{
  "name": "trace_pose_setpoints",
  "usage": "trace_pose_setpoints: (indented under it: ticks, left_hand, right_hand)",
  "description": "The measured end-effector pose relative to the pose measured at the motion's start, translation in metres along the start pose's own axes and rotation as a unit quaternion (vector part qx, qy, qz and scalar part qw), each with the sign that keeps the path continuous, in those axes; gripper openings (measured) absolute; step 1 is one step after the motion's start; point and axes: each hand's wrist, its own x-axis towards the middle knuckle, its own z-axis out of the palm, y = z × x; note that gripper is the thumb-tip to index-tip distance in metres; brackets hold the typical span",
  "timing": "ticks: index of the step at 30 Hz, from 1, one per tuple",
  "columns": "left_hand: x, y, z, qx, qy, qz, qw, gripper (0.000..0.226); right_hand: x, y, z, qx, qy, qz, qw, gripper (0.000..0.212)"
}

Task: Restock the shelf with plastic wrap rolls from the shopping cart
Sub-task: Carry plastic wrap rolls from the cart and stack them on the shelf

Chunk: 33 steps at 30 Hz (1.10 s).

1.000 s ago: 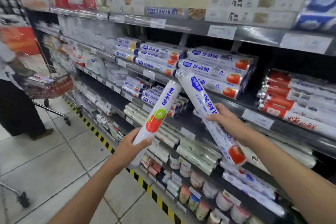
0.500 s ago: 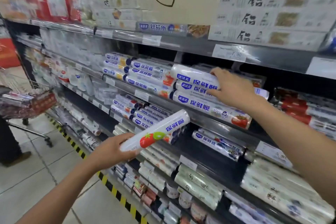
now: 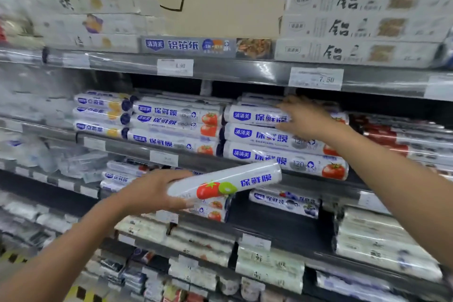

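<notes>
Left hand at 7 o'clock gripping a tilted roll, right hand at 3 o'clock on the top stacked roll on the shelf, its grip too blurred to tell

Two arms in view, both bare: the left forearm shows only skin from the lower edge up to the wrist, the right forearm likewise from the right edge. Slim wrists on both. The left hand is bare and fairly sharp; the right hand is bare too, its fingers smeared by blur — finer detail can't be told.
</notes>
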Motion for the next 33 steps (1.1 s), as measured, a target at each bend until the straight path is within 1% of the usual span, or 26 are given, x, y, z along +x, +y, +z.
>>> trace_pose_setpoints:
  ticks: [3,6,7,9,10,11,12,13,14,15,16,17,18,19,21,22,24,25,28,30,32,33]
  left_hand:
    - [0.021,-0.012,-0.017,0.027,-0.015,0.034,0.999,0.048]
    - [0.038,-0.020,-0.027,-0.002,-0.035,0.055,0.998,0.045]
    - [0.043,-0.023,-0.029,-0.012,-0.043,0.064,0.997,0.045]
    - [0.054,-0.029,-0.032,-0.026,-0.054,0.078,0.995,0.050]
    - [0.058,-0.031,-0.034,-0.034,-0.061,0.081,0.994,0.052]
    - [0.063,-0.034,-0.035,-0.039,-0.067,0.085,0.993,0.053]
    - [0.067,-0.034,-0.037,-0.042,-0.073,0.089,0.992,0.053]
    - [0.071,-0.034,-0.038,-0.041,-0.078,0.095,0.992,0.052]
    - [0.074,-0.031,-0.039,-0.044,-0.082,0.103,0.990,0.050]
    - [0.078,-0.028,-0.041,-0.054,-0.090,0.112,0.988,0.048]
    - [0.081,-0.024,-0.041,-0.072,-0.101,0.120,0.985,0.047]
    - [0.086,-0.021,-0.041,-0.091,-0.114,0.127,0.981,0.047]
    - [0.090,-0.018,-0.041,-0.105,-0.126,0.130,0.978,0.047]
    - [0.093,-0.014,-0.040,-0.110,-0.139,0.133,0.975,0.048]
    - [0.095,-0.006,-0.042,-0.124,-0.166,0.149,0.967,0.049]
    - [0.095,-0.004,-0.045,-0.137,-0.176,0.152,0.963,0.051]
    - [0.094,-0.005,-0.054,-0.139,-0.167,0.157,0.963,0.057]
    - [0.094,-0.007,-0.059,-0.142,-0.159,0.152,0.965,0.058]
    - [0.095,-0.015,-0.064,-0.237,-0.143,0.116,0.954,0.062]
    - [0.097,-0.014,-0.060,-0.272,-0.109,0.115,0.949,0.051]
    - [0.099,-0.010,-0.052,-0.301,-0.086,0.112,0.943,0.043]
    - [0.100,-0.008,-0.049,-0.318,-0.084,0.104,0.938,0.042]
  right_hand:
    - [0.004,0.000,0.005,0.027,-0.008,0.017,0.999,0.070]
    - [0.003,-0.002,0.005,0.032,-0.009,0.026,0.999,0.071]
    - [0.000,-0.006,0.003,0.023,0.002,0.031,0.999,0.070]
    - [-0.009,-0.021,-0.005,0.032,0.061,0.028,0.997,0.061]
    - [-0.016,-0.031,-0.010,0.067,0.087,0.011,0.994,0.054]
    - [-0.026,-0.044,-0.017,0.120,0.096,-0.013,0.988,0.047]
    - [-0.037,-0.059,-0.023,0.164,0.082,-0.032,0.982,0.042]
    - [-0.048,-0.073,-0.028,0.176,0.050,-0.050,0.982,0.041]
    - [-0.058,-0.087,-0.030,0.141,0.016,-0.069,0.988,0.047]
    - [-0.065,-0.099,-0.028,0.064,0.001,-0.090,0.994,0.058]
    - [-0.070,-0.107,-0.021,-0.020,0.001,-0.116,0.993,0.068]
    - [-0.073,-0.111,-0.013,-0.085,0.001,-0.129,0.988,0.073]
    - [-0.073,-0.113,-0.006,-0.118,0.000,-0.128,0.985,0.073]
    - [-0.073,-0.111,-0.002,-0.123,0.004,-0.123,0.985,0.070]
    - [-0.072,-0.101,-0.006,-0.079,0.008,-0.097,0.992,0.061]
    - [-0.073,-0.092,-0.010,-0.041,-0.012,-0.077,0.996,0.058]
    - [-0.074,-0.071,-0.016,0.063,-0.085,-0.045,0.993,0.053]
    - [-0.075,-0.060,-0.015,0.124,-0.116,-0.032,0.985,0.049]
    - [-0.082,-0.039,-0.014,0.252,-0.179,0.017,0.951,0.041]
    - [-0.088,-0.038,-0.019,0.285,-0.229,0.056,0.929,0.038]
    - [-0.092,-0.037,-0.020,0.268,-0.250,0.086,0.926,0.044]
    - [-0.094,-0.037,-0.020,0.258,-0.252,0.087,0.929,0.048]
